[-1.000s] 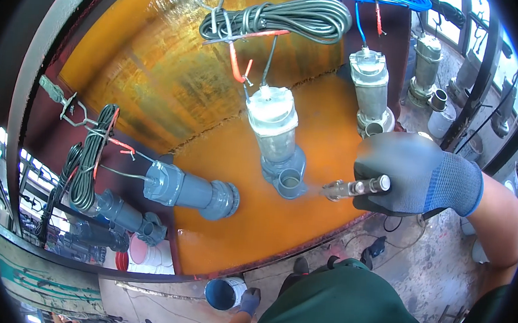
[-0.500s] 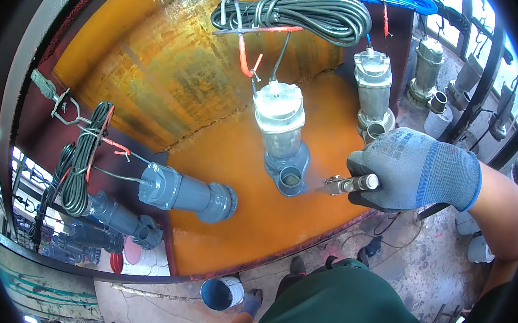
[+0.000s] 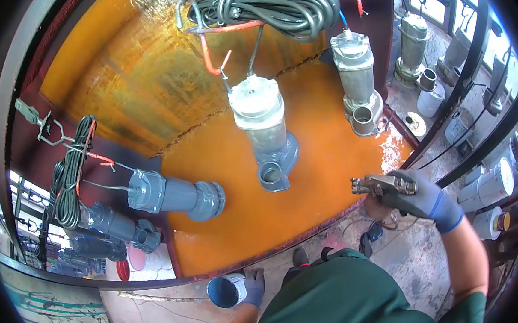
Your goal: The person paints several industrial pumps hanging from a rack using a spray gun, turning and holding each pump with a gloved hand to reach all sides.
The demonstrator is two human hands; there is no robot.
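My right hand (image 3: 415, 199), in a grey-blue knit glove, grips a metal paint spray gun (image 3: 383, 185) whose nozzle end points left. It is held at the right front of an orange-coated booth. Low in the view, my gloved left hand (image 3: 255, 286) holds a white bucket (image 3: 240, 283) by its side, with dark blue-grey liquid inside. In the middle hangs a submersible pump (image 3: 262, 120), silvery above and blue-grey around its lower outlet. To its left a blue-grey pump (image 3: 175, 195) hangs tilted. A bare silvery pump (image 3: 358, 78) is at the right.
Coiled black cable (image 3: 269, 9) hangs above the middle pump, another coil (image 3: 73, 175) at the left. Further grey pumps (image 3: 111, 220) hang outside the left frame. White buckets (image 3: 488, 183) and unpainted pumps (image 3: 412, 46) stand on the right. The booth's front rim (image 3: 282, 254) curves before me.
My right hand has drawn back to the right with the spray gun, away from the middle pump. The view has shifted, so the hanging pumps appear further left. The left hand still holds the bucket.
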